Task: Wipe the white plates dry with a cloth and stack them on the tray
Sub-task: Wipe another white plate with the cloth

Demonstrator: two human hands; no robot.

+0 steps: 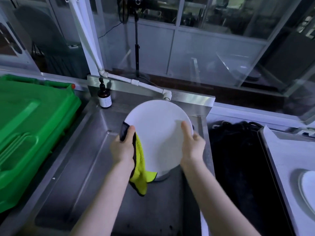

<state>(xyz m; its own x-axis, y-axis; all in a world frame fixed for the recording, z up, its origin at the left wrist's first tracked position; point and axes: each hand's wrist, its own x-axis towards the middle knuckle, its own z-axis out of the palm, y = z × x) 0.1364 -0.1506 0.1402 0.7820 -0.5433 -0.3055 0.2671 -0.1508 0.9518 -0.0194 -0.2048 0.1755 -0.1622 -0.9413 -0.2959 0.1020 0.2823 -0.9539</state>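
Note:
I hold a large white plate (pixel 157 132) tilted up over the steel sink (pixel 81 176). My left hand (pixel 122 147) grips its left rim through a yellow cloth (pixel 140 174) with a dark edge; the cloth hangs down below the plate. My right hand (pixel 193 145) clasps the right rim, thumb lying on the plate's face. Under the plate's lower edge a second white plate (pixel 163 177) peeks out in the sink. At the far right a tray (pixel 276 154) lined with white paper carries another white plate (pixel 308 189), cut off by the frame edge.
A green plastic crate (pixel 30 126) sits to the left of the sink. A brown pump bottle (pixel 104 97) stands at the sink's back left corner, and a white tap pipe (pixel 136 81) runs behind the plate. A black mass (pixel 238 159) fills the gap between sink and tray.

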